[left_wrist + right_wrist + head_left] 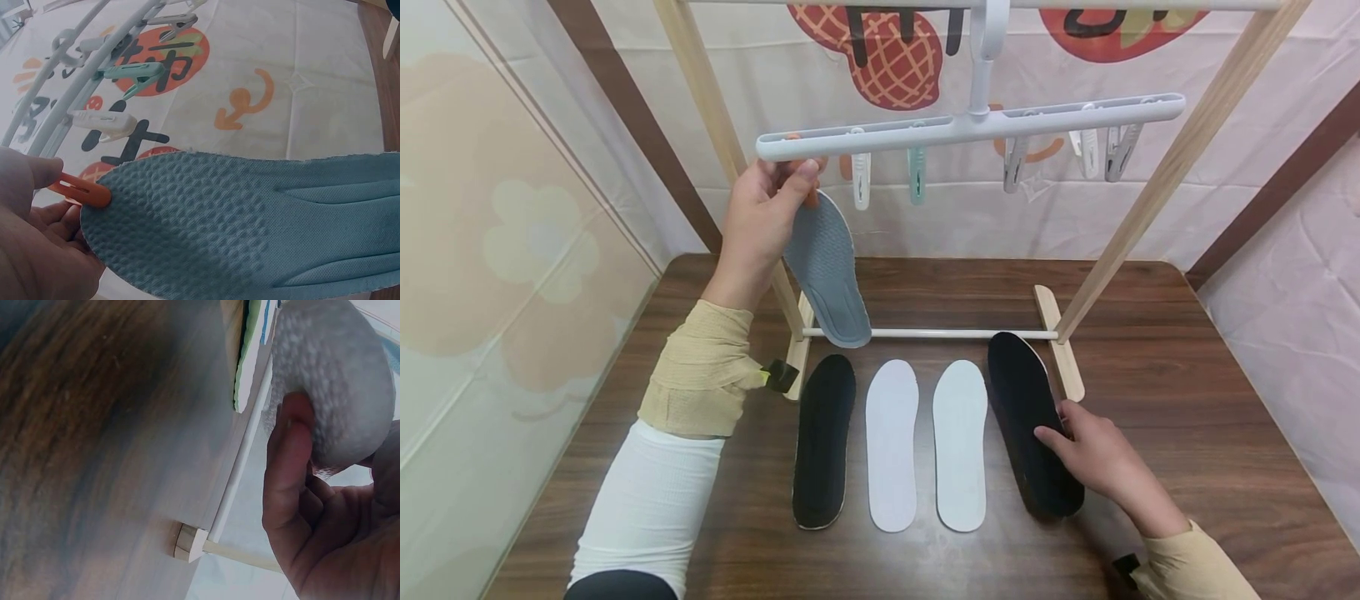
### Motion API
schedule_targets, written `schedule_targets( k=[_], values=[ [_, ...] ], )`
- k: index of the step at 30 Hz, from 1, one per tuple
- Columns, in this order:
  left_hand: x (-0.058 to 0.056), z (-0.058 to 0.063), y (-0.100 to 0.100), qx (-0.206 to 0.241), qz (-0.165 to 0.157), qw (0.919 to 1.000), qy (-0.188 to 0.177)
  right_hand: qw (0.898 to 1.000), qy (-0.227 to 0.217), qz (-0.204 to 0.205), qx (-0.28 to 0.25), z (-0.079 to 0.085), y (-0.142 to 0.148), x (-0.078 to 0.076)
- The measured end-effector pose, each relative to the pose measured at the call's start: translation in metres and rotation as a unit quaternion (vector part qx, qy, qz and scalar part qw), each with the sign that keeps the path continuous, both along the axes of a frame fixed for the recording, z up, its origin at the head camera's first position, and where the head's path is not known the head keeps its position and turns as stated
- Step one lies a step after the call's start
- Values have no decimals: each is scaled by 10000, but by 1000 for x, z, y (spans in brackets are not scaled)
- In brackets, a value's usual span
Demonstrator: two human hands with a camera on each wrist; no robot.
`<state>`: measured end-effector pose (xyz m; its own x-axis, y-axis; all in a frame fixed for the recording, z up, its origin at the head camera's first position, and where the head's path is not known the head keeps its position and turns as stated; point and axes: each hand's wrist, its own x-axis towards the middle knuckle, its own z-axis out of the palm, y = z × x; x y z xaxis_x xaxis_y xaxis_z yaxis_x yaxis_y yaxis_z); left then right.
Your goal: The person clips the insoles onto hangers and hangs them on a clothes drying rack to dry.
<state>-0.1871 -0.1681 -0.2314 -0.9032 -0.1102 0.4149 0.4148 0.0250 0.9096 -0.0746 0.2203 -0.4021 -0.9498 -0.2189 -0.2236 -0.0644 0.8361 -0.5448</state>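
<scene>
Left fingers [65, 225] pinch clip [87, 192] at gray insole [827, 267]; bite unclear, test before release. Right fingers [287, 462] grip 1 black insole [1021, 392].

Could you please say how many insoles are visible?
5: a grey-blue insole in the orange clip that the left hand pinches; on the table, from left, a black insole, a white insole, another white insole; and another black insole in the right hand.

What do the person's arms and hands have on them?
The left hand and right hand wear no gloves. Each wrist has a tan wrap with a small black piece poking out. Farther up the left arm come a white sleeve and something dark.
</scene>
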Motion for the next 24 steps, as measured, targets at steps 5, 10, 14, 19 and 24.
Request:
schedule_targets(
  k=[5, 10, 14, 19, 24],
  values=[
    [0, 0, 0, -19, 0, 10000, -3, 9999, 83, 26, -51, 3, -1, 0],
    [0, 0, 0, -86, 34, 10000, 4, 9994, 298, 126, -112, 7, -2, 1],
    [1, 1, 0, -65, 25, 10000, -19, 9987, 453, 178, -149, 9, -3, 2],
    [2, 1, 0, -56, 31, 10000, -42, 9985, 456, 200, -216, 12, -5, -1],
    [1, 1, 0, -3, 4, 10000, -2, 9979, 514, 253, -301, 13, -8, -3]
  ],
)
